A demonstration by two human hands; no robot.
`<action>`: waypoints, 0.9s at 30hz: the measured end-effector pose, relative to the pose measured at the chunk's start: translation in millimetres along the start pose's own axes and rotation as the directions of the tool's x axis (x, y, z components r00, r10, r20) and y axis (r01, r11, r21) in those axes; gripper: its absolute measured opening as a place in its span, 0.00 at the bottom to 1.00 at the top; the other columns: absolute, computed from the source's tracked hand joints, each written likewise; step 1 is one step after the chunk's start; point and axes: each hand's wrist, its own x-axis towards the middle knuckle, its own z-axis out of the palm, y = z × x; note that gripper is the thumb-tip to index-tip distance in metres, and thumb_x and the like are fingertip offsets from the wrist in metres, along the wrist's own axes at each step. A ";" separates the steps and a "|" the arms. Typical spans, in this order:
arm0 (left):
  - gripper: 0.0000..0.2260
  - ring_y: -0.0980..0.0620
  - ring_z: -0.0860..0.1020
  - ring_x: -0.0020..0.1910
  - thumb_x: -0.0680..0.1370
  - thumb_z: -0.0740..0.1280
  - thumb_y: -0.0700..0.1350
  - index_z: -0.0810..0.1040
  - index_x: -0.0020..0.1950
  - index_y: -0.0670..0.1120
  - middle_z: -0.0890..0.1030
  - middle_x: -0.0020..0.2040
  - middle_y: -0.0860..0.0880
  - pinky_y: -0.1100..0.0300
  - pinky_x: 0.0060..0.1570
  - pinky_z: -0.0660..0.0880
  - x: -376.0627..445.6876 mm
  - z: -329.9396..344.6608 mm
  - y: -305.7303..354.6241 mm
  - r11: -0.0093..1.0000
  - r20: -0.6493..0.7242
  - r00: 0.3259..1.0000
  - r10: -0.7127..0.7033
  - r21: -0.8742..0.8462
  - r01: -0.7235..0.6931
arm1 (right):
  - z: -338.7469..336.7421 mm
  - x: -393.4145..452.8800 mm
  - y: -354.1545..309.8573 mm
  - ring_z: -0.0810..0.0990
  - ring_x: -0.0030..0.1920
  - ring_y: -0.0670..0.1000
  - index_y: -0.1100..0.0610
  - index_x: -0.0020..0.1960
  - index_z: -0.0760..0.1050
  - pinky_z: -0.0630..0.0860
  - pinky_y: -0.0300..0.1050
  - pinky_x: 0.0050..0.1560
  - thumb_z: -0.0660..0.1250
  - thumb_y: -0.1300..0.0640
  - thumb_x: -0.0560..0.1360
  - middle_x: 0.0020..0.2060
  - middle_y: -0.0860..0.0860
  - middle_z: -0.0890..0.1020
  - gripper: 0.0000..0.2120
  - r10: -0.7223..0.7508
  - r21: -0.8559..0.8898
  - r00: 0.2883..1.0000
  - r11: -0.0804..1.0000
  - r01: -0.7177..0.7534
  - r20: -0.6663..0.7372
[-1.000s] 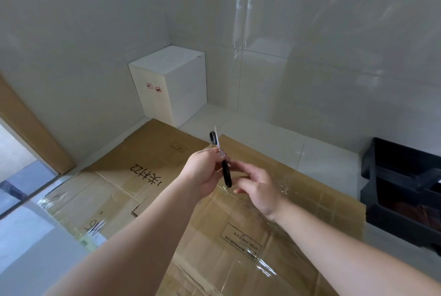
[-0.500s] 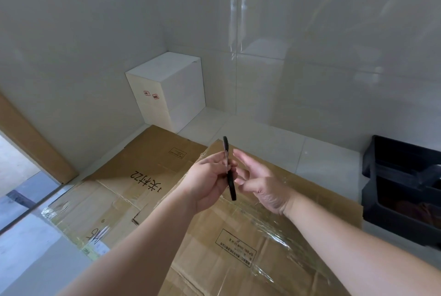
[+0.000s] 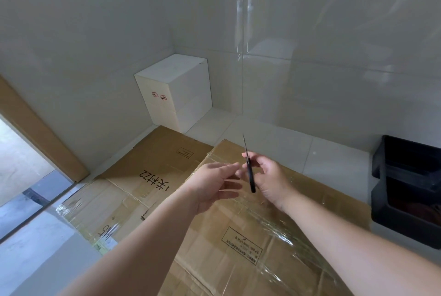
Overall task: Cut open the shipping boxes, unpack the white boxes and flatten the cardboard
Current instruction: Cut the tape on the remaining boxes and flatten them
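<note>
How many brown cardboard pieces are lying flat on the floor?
2. One flat cardboard lies by the left wall near the white boxes. The other cardboard overlaps it, under the hands. More may be hidden beneath.

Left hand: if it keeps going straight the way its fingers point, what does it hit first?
Probably the slim black-handled cutter held upright in the right hand; the left hand points at it, with little gap, though depth is unclear.

Soft, even daylight fills the frame; bright glare streaks the glossy wall tiles (image 3: 241,21) upper centre. Wide-angle bending at the edges; shadows faint.
</note>
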 end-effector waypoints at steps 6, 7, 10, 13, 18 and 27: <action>0.21 0.50 0.72 0.60 0.76 0.65 0.57 0.71 0.66 0.51 0.74 0.60 0.53 0.58 0.51 0.73 18.0 -53.4 -31.2 0.288 -0.176 0.906 0.384 0.955 0.064 | -2.6 -0.9 7.3 0.79 0.43 0.49 0.49 0.47 0.79 0.73 0.41 0.45 0.77 0.53 0.68 0.39 0.43 0.81 0.10 0.075 -0.282 0.993 0.955 -0.097 -0.086; 0.24 0.49 0.69 0.64 0.75 0.65 0.61 0.69 0.68 0.52 0.72 0.64 0.52 0.55 0.58 0.71 22.1 -57.7 -36.1 0.172 -0.094 0.916 0.389 0.985 0.028 | -0.8 -1.8 7.2 0.79 0.40 0.50 0.48 0.46 0.78 0.73 0.40 0.41 0.75 0.53 0.69 0.37 0.43 0.81 0.08 0.060 -0.360 0.993 0.928 -0.094 -0.106; 0.36 0.47 0.68 0.67 0.70 0.65 0.69 0.64 0.71 0.51 0.69 0.68 0.50 0.51 0.63 0.70 33.1 -64.4 -37.7 0.126 -0.111 0.930 0.350 0.989 0.070 | 0.3 -4.9 1.3 0.79 0.36 0.53 0.44 0.53 0.73 0.72 0.40 0.31 0.66 0.51 0.72 0.40 0.47 0.81 0.10 0.055 -0.651 0.990 0.748 -0.125 -0.128; 0.36 0.50 0.74 0.52 0.66 0.67 0.71 0.69 0.65 0.48 0.74 0.55 0.50 0.55 0.45 0.76 38.4 -65.6 -25.8 0.262 -0.257 0.937 0.237 0.946 0.193 | -8.1 -12.6 1.4 0.77 0.47 0.57 0.48 0.58 0.68 0.70 0.42 0.39 0.59 0.53 0.74 0.53 0.50 0.76 0.13 0.129 -0.822 0.975 0.525 -0.220 -0.178; 0.40 0.48 0.71 0.58 0.63 0.69 0.72 0.70 0.64 0.46 0.72 0.58 0.49 0.55 0.45 0.74 49.3 -50.7 -14.3 0.120 -0.267 0.930 0.252 0.962 0.244 | -24.2 -35.4 9.1 0.64 0.63 0.60 0.47 0.60 0.66 0.69 0.47 0.47 0.61 0.53 0.73 0.62 0.49 0.68 0.16 0.231 -0.872 0.920 0.311 -0.378 -0.316; 0.37 0.46 0.76 0.50 0.67 0.69 0.69 0.69 0.61 0.41 0.74 0.58 0.44 0.53 0.43 0.75 70.0 -43.3 -9.6 0.299 -0.274 0.940 0.204 0.932 0.206 | -65.9 -72.3 3.5 0.70 0.59 0.59 0.52 0.69 0.59 0.71 0.51 0.59 0.57 0.42 0.76 0.66 0.54 0.65 0.25 0.414 -0.781 0.747 0.123 -0.612 -0.520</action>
